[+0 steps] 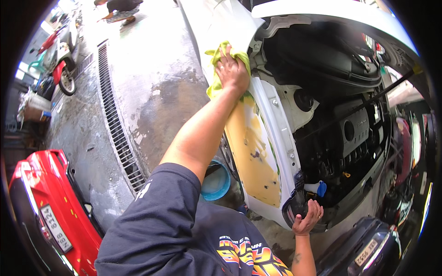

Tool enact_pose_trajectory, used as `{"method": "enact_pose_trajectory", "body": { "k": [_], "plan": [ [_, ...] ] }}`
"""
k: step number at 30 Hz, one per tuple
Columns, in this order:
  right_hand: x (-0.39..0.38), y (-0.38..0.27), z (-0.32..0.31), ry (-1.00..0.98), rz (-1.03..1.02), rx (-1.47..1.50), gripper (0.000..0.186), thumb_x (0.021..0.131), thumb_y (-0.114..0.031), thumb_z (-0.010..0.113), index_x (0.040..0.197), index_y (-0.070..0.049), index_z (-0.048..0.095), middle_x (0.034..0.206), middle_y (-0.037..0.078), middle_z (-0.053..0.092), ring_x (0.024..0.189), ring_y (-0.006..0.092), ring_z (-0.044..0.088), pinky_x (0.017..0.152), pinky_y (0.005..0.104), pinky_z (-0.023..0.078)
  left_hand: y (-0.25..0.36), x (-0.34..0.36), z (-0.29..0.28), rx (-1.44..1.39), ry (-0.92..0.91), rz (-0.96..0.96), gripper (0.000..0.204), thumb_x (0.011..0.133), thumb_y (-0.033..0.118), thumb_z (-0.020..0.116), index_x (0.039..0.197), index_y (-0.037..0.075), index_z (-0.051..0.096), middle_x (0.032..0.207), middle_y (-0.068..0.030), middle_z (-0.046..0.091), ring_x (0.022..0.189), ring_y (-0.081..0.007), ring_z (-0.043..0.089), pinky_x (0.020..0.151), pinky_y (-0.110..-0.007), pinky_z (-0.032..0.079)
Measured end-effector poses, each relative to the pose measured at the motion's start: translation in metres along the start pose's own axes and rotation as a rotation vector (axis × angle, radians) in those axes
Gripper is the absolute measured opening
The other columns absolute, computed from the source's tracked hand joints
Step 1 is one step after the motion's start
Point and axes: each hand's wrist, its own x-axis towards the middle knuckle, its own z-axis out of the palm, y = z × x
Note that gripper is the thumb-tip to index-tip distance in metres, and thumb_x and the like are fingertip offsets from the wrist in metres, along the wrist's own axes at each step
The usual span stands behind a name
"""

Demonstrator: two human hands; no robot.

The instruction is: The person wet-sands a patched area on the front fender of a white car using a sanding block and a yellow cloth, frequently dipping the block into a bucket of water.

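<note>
My left hand (231, 72) is stretched far forward, pressing a yellow-green cloth (215, 86) against the white car's front fender (262, 133). Its fingers lie over the cloth, which bunches around them. Nearer to me, the fender's side carries a tan patch of filler (246, 158) with dark spots and greenish edges. At the car's front corner, beside the dark headlight opening (298, 202), is my right hand (309, 219). Its thumb stands apart from its slightly bent fingers, and it holds nothing. Whether its palm rests on the car edge I cannot tell.
The raised hood (340, 14) leaves the engine bay (354, 129) exposed. A blue bucket (216, 181) of cloudy liquid stands beside the fender. A floor drain grate (113, 110) runs along the left. Around me are a red car bumper (69, 202), a motorcycle (64, 73) and a dark car (359, 248).
</note>
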Motion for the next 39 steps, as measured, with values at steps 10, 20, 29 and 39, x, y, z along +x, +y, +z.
{"method": "enact_pose_trajectory", "body": {
  "k": [10,20,29,39],
  "plan": [
    [0.011,-0.013,0.000,-0.035,0.009,-0.052,0.065,0.107,-0.053,0.039,0.140,-0.002,0.060,0.135,0.019,0.064,0.130,0.0423,0.057,0.115,0.0583,0.034,-0.092,0.045,0.001,-0.235,-0.038,-0.086,0.071,0.105,0.038,0.048,0.170,0.023,0.025,0.177,-0.0191,0.020,0.159,-0.0425,0.028,0.128,-0.050,0.031],
    [0.003,-0.016,-0.006,-0.010,0.033,-0.101,0.062,0.105,-0.051,0.044,0.142,-0.003,0.060,0.134,0.019,0.064,0.130,0.0434,0.055,0.114,0.0570,0.036,-0.092,-0.340,0.006,-0.543,-0.237,-0.255,0.075,0.111,0.025,0.046,0.173,0.009,0.006,0.175,-0.0324,-0.003,0.162,-0.0525,0.006,0.133,-0.052,0.016],
    [-0.004,-0.007,-0.005,0.087,0.008,-0.065,0.058,0.102,-0.048,0.056,0.142,-0.006,0.061,0.131,0.016,0.066,0.131,0.0414,0.055,0.114,0.0544,0.036,-0.047,-0.136,-0.030,-0.533,-0.023,-0.325,0.117,0.097,0.047,0.071,0.172,0.010,-0.011,0.177,-0.0272,0.013,0.163,-0.0418,0.020,0.132,-0.044,0.023],
    [-0.019,0.004,-0.004,0.175,0.066,0.073,0.068,0.097,-0.050,0.068,0.155,-0.019,0.052,0.146,0.020,0.057,0.144,0.0447,0.045,0.118,0.0574,0.034,-0.027,-0.438,0.035,-0.339,0.220,-0.219,0.085,0.107,0.037,0.061,0.169,0.000,0.016,0.168,-0.0323,0.023,0.157,-0.0476,0.023,0.130,-0.050,0.021]
  ]
}}
